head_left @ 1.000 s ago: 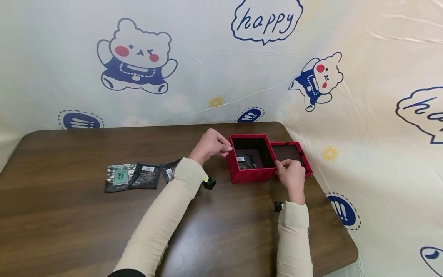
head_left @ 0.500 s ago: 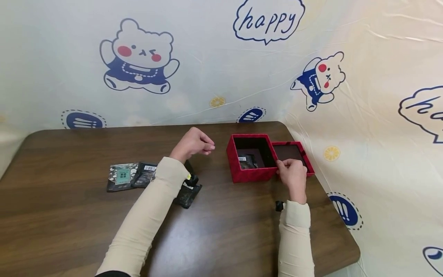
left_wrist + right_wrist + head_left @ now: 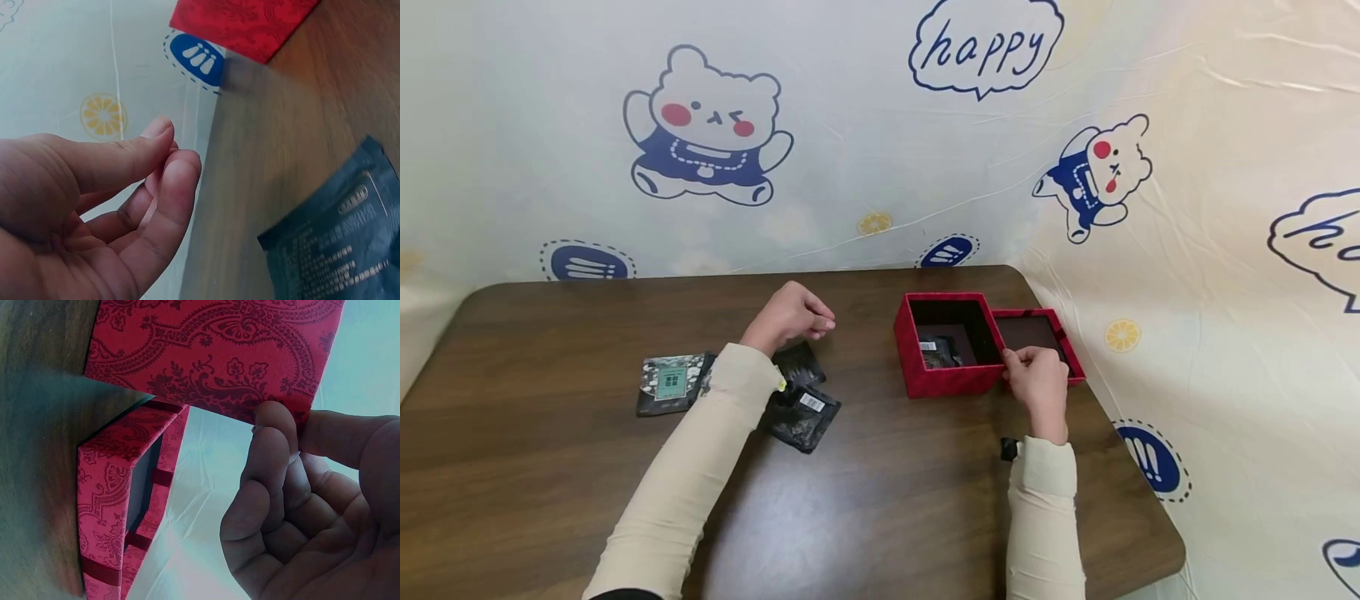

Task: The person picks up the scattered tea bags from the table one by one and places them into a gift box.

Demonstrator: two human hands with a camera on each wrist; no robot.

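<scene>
My left hand hovers above the table near several dark sachets, its fingers loosely curled and holding nothing. In the left wrist view its thumb comes close to the fingertips. Beneath and beside the left wrist lie a sachet with a barcode label and another dark sachet. A sachet with a green label lies farther left. With thumb and finger, my right hand pinches the rim of an open red patterned box at its near right corner. Inside the box sits a dark sachet.
A shallow red tray-like lid, dark inside, lies right of the box near the table's right edge. The brown wooden table has rounded corners. Behind it hangs a pale sheet with cartoon bears.
My left hand has moved left from the box's left rim toward the sachets, uncovering those under its wrist. My right hand has kept its hold on the box.
</scene>
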